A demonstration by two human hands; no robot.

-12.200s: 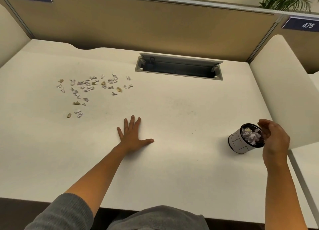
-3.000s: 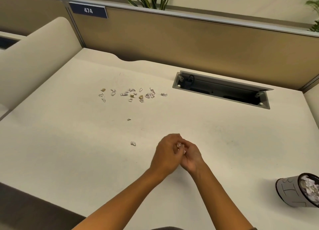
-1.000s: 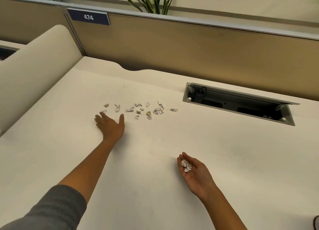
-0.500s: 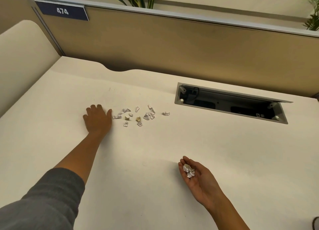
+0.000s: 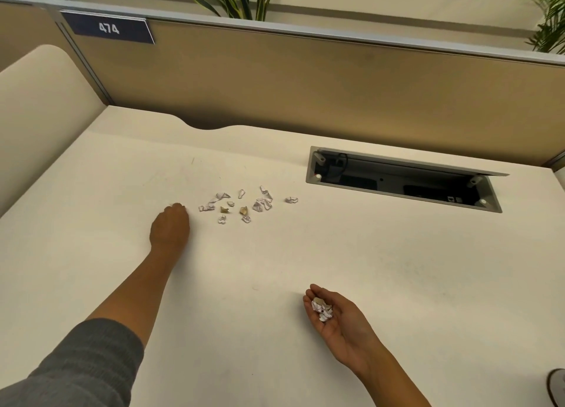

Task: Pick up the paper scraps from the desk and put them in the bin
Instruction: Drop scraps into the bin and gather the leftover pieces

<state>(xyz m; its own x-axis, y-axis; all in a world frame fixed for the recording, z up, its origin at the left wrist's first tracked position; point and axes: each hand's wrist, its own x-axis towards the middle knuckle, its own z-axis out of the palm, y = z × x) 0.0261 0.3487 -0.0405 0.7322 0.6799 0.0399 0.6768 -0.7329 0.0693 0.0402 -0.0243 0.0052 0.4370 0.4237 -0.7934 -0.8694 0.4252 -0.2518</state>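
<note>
Partway done. Right hand (image 5: 342, 321) lay palm-up and cupped on the desk (image 5: 397, 269), a small pile of collected scraps (image 5: 321, 308) in it. Left hand (image 5: 170, 227) was curled knuckles-up; contents couldn't be seen. Loose paper scraps (image 5: 244, 205) remained at its 2 o'clock. Bin (image 5: 556, 386) barely visible at 4 o'clock edge.

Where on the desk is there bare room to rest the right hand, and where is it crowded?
Bare: the broad stretch between the left hand, right hand and cable tray, and the near edge between both forearms. Crowded: the scraps just right of the left hand.
</note>
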